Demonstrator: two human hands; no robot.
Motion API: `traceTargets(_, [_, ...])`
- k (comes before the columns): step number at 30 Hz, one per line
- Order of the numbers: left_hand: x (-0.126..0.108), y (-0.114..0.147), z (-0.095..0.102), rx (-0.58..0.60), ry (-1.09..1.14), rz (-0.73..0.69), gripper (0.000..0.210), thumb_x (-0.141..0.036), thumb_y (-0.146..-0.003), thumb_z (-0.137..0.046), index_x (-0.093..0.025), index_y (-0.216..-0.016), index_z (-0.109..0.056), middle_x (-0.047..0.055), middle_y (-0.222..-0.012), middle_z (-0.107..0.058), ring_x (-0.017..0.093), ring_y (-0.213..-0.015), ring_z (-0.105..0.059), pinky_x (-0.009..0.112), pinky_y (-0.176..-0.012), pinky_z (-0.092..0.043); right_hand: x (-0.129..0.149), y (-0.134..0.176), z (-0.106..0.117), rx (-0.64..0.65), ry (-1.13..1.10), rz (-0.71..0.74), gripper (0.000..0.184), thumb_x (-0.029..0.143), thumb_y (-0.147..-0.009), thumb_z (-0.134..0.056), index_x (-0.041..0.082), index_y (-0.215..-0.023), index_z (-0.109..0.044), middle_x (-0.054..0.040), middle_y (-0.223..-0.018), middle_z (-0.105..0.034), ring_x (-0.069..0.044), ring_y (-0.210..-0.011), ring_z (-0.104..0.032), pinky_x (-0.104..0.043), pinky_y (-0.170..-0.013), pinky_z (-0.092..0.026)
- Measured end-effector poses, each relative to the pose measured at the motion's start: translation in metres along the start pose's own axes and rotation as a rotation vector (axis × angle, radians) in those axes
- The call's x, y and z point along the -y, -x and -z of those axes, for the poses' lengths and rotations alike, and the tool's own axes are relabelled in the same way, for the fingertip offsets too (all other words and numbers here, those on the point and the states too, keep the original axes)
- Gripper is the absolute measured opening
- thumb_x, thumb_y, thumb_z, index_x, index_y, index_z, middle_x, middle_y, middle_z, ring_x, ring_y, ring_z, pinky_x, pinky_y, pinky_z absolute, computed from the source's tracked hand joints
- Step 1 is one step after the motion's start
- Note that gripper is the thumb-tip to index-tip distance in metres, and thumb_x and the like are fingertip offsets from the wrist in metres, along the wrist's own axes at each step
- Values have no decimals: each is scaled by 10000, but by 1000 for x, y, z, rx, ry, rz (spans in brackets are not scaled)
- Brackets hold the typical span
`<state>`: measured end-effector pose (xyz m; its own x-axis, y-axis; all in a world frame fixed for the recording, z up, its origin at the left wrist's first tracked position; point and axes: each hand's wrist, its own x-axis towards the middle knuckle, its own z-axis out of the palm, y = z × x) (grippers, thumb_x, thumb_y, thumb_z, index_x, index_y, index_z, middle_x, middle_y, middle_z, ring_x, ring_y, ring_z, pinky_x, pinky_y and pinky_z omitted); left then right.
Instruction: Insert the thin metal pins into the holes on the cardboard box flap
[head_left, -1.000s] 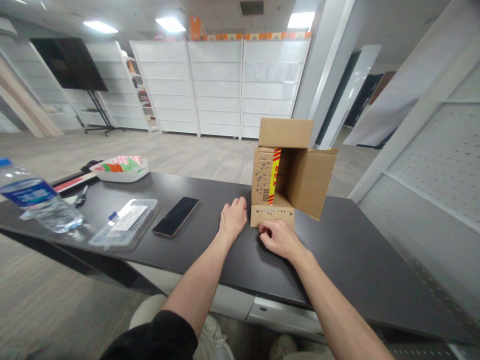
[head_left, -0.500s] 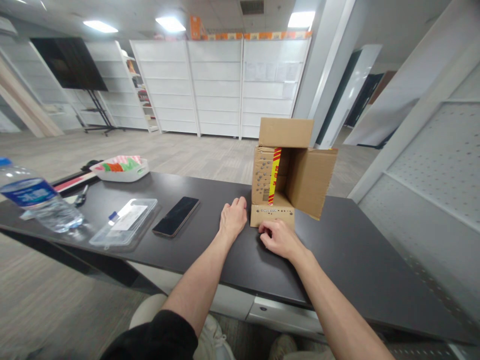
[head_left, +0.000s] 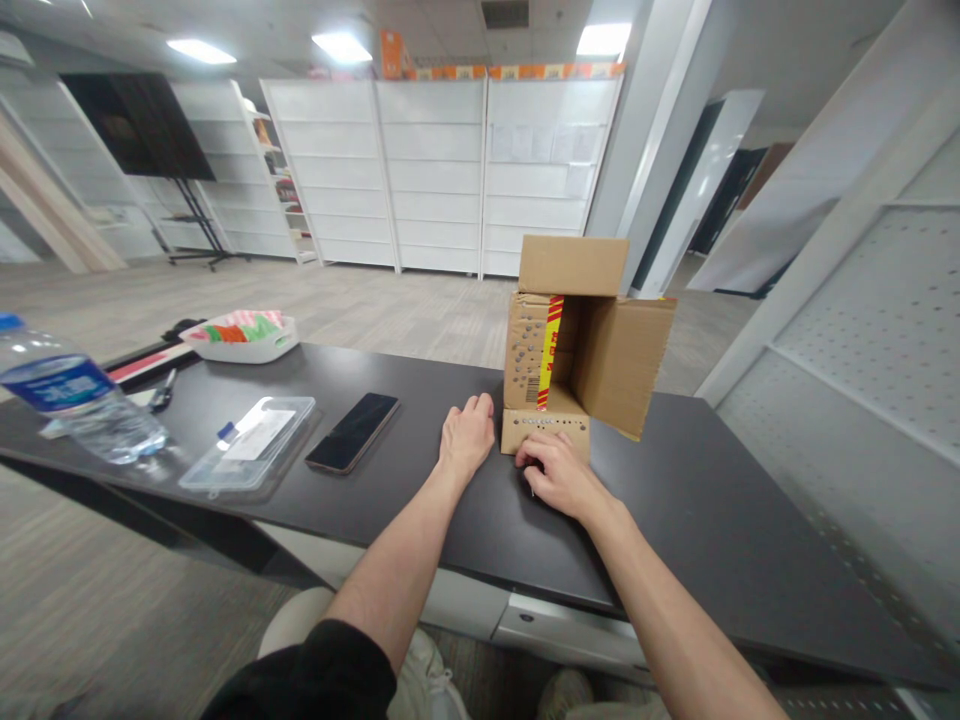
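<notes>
Barely shifted, the curled right hand (head_left: 556, 470) lies by the open brown cardboard box (head_left: 523, 365) on the flat black counter (head_left: 705, 500); left hand (head_left: 466, 440) curls beside it. I can't tell whether either grips anything.

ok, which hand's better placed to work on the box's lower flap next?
Probably the right hand: it's directly in front of the lower flap. The left hand is off to the left of the box.

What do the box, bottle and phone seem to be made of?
Box: matte cardboard, by its brown folded-out flaps and rough edge. Bottle: probably glossy plastic, being see-through with highlights. Phone: smooth, shiny black front, perhaps glass; its back is hidden.
</notes>
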<state>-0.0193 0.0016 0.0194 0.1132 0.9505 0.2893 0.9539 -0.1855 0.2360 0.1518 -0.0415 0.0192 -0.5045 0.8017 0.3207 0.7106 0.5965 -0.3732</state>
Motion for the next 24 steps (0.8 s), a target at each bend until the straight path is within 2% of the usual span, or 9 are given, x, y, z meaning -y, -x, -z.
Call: traceTargets(24, [1,-1,0,8,14,-7,193,-156,-900,-362,-233,-1003,-506,54,-1016,-586,184,-856,-576,334,-845,-380,-5,0,-5,6,-11,7,226,29,-680,-423,195,-735,-568,-6,-814,-594,-163,-824,-524,-300,-790,-285])
